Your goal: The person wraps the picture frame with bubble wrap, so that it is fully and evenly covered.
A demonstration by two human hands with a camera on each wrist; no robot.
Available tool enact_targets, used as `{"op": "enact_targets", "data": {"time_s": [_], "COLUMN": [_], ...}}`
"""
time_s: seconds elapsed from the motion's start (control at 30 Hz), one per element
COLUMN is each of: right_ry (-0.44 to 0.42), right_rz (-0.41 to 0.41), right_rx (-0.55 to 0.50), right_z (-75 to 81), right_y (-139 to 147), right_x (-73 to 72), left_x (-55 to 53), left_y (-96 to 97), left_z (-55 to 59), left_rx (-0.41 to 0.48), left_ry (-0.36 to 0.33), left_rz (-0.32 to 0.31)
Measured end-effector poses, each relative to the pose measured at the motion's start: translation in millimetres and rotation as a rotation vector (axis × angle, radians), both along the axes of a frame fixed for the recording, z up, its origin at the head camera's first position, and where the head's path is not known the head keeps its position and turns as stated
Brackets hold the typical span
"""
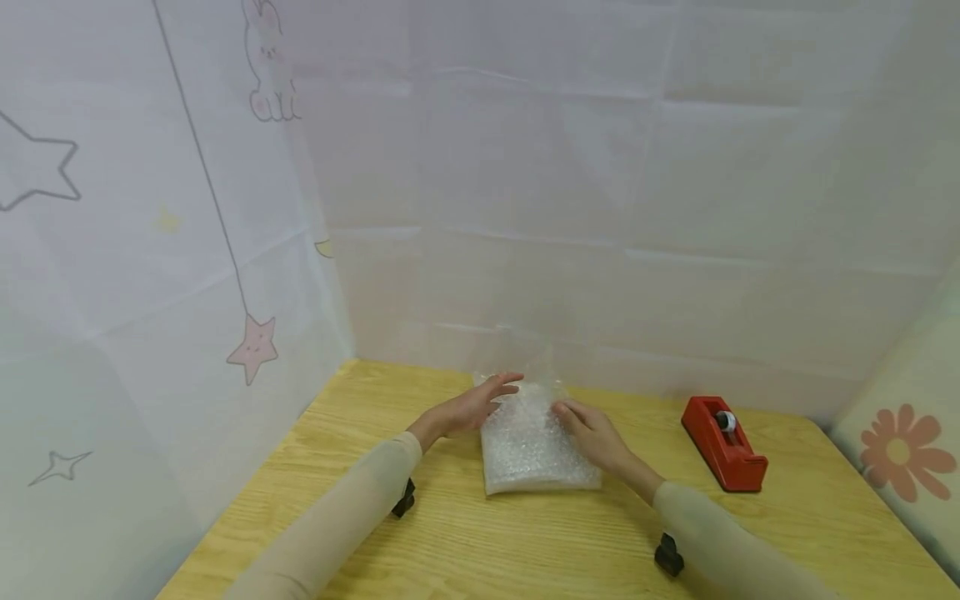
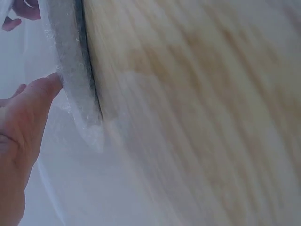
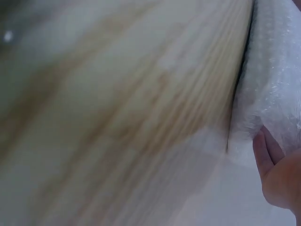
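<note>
A flat packet of clear bubble wrap lies on the wooden table, its loose far end standing up, thin and see-through. At its left side is my left hand, with the fingers stretched over the upper part. In the left wrist view, the left thumb touches the edge of the bubble wrap. My right hand pinches the wrap at the upper right side. The right wrist view shows its fingertips at the edge of the bubble wrap, partly covered by film. What lies inside the wrap cannot be made out.
A red tape dispenser with a roll in it stands to the right of the right hand. Behind the table hangs a pale sheet, with another printed sheet along the left.
</note>
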State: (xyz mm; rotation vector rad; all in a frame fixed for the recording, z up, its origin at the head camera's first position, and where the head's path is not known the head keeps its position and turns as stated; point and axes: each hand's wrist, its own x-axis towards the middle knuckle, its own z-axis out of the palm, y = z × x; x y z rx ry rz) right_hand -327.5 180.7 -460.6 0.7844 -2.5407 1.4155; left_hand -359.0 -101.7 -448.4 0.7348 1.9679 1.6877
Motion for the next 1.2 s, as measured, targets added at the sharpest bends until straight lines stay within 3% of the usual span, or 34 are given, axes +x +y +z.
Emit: {"op": "enact_targets", "data": {"time_s": [0.2, 0.37, 0.6, 0.87, 0.97, 1.03, 1.1, 1.2], "right_ry": [0.121, 0.165, 0.128, 0.040, 0.026, 0.024, 0.028, 0.027], "right_rz": [-0.082, -0.102, -0.084, -0.039, -0.029, -0.023, -0.025, -0.037], "right_rx": [0.131, 0.245, 0.210, 0.179, 0.185, 0.187, 0.191, 0.191], "right_z": [-0.3, -2.0, -3.0, -6.6, -7.0, -7.3, -7.9, -7.5], "right_y": [-7, -12, -13, -14, -16, -17, -17, -17], "right_x": [-8.8, -14.3, -15.8, -17.7, -18.2, -18.6, -19.0, -18.5], "left_x": [1.2, -0.1, 3.5, 8.8, 17.5, 26.2, 37.5, 55.3], "left_y": [0.7, -0.2, -0.3, 3.0, 2.4, 2.2, 3.1, 9.1], "left_z": [5.5, 5.7, 7.7, 8.2, 12.8, 16.1, 19.0, 18.7], "left_rx": [-0.044, -0.046, -0.047, -0.003, -0.037, -0.119, -0.287, -0.534], "left_ry": [0.024, 0.043, 0.034, 0.131, 0.265, 0.418, 0.608, 0.869], "left_rz": [0.028, 0.051, 0.088, 0.139, 0.220, 0.245, 0.223, 0.115]}}
